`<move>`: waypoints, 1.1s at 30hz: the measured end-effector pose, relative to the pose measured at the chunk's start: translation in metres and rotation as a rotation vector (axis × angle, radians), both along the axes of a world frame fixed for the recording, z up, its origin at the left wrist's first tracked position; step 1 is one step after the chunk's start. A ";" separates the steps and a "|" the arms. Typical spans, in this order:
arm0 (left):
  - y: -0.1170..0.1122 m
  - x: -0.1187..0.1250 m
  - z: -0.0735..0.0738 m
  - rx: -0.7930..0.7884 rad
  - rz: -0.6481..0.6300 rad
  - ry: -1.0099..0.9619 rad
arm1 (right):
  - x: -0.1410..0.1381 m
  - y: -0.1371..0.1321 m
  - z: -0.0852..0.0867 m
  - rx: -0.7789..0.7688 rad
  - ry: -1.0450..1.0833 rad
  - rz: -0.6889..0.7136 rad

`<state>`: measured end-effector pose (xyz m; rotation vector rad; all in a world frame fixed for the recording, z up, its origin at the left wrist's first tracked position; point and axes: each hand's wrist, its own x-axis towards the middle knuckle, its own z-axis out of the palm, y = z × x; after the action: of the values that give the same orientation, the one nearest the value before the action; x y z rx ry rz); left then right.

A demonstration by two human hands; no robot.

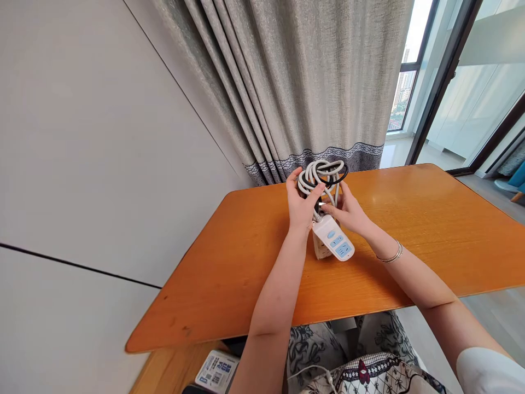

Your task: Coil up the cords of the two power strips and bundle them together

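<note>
A white power strip [337, 239] with light blue socket panels tilts down toward me over the wooden table. Its white cable is looped with a black cable into a coiled cable bundle [323, 168] above it. My left hand [301, 207] is closed around the left side of the coils, thumb across their front. From the right, my right hand [348, 210] grips the bundle's lower part, its thumb near a small dark and silvery piece that I cannot make out. Behind the power strip shows part of a beige block [320, 249], mostly hidden.
The orange-brown wooden table [410, 230] has rounded corners. A grey curtain [324, 82] hangs behind it, and a pale wall panel [94, 153] stands at the left. Below the front edge lies a white labelled box [217, 371]. A sliding glass door [463, 98] is at the right.
</note>
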<state>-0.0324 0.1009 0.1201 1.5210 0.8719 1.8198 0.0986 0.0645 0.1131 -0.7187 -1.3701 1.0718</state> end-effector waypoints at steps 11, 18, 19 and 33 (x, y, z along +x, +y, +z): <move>0.009 -0.005 -0.003 -0.099 -0.299 0.098 | 0.004 0.011 0.001 -0.173 0.240 0.067; 0.014 -0.010 -0.015 -0.416 -0.687 0.340 | 0.019 0.026 -0.003 -0.219 0.353 -0.180; 0.015 -0.010 -0.019 -0.445 -0.725 0.363 | 0.021 0.028 -0.004 -0.227 0.362 -0.208; 0.036 0.000 -0.066 -0.707 -0.676 0.217 | 0.017 0.062 -0.054 -0.466 0.488 -0.279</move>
<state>-0.0322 0.1367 0.0540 1.3156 0.8333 0.7573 0.1155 0.1263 0.0587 -0.8807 -0.5883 1.2497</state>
